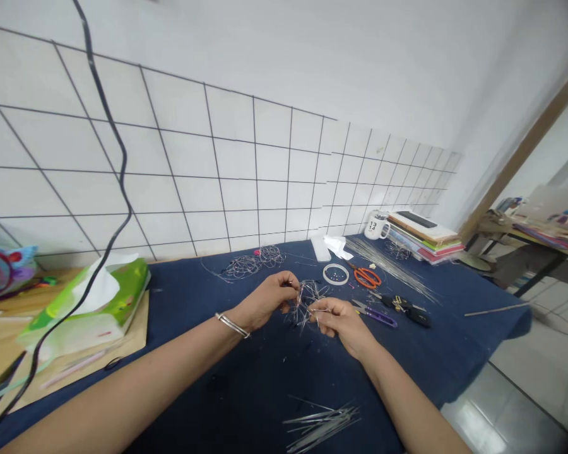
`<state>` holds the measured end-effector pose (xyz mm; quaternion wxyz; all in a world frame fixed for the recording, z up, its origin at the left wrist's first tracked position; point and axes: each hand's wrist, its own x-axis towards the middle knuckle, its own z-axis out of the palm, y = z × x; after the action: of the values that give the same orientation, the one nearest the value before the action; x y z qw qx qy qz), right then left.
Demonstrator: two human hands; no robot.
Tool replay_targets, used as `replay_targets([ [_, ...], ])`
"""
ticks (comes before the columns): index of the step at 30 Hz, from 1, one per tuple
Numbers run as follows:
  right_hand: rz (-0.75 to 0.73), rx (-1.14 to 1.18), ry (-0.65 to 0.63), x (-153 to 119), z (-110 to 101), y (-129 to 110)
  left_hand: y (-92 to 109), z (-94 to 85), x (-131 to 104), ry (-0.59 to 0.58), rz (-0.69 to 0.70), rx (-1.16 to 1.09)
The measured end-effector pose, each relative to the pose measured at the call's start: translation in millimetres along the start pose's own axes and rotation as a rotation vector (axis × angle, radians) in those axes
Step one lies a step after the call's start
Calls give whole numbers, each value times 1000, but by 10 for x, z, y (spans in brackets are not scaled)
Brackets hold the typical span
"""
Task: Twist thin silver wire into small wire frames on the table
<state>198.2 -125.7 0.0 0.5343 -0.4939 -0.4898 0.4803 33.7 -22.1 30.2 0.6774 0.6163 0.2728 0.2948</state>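
Silver-coloured wire tangle [307,295], loose and openwork, sits between your two hands near the middle of the navy cloth [194,359]; whether it touches the cloth below is hidden. Your left hand [268,297], with a metal bangle [231,325] at its wrist, pinches the left side between thumb and fingers. Your right hand [339,320] pinches the lower right side, its grip just as narrow. Which strand lies under each fingertip is too fine to tell.

To handle it well, it would likely help to let your left hand anchor the piece while your right guides one strand at a time, close to where it leaves the tangle. Small, even bends should kink it less than a hard pull, and outward-pointing ends could prick you. Straight wire lengths [319,427] lie nearest your body; purple snips [378,316] and black-handled pliers [417,314] rest beyond your right hand.

As for writing, the white mug [373,229] at the back shows the digits 13 above 14. On the green tissue pack [135,287], far left, you would find no readable wording
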Motion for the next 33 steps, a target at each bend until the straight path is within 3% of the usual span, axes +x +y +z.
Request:
replay_targets([
  [4, -44, -30, -21, -1, 49, 20, -85, 48, -3, 12, -3, -25],
  [10, -157, -182, 44, 27, 103, 82, -235, 85, 17, 22, -7, -83],
  [16, -270, -290, 196, 45, 85, 102, -253, 17, 68, 36, 4, -152],
  [23, -190, -204, 259, 36, 75, 119, -305, -6, 79, -100, -92, -333],
  [33, -68, -9, 96, 8, 93, 73, -267, 2, 41, -186, -143, -376],
])
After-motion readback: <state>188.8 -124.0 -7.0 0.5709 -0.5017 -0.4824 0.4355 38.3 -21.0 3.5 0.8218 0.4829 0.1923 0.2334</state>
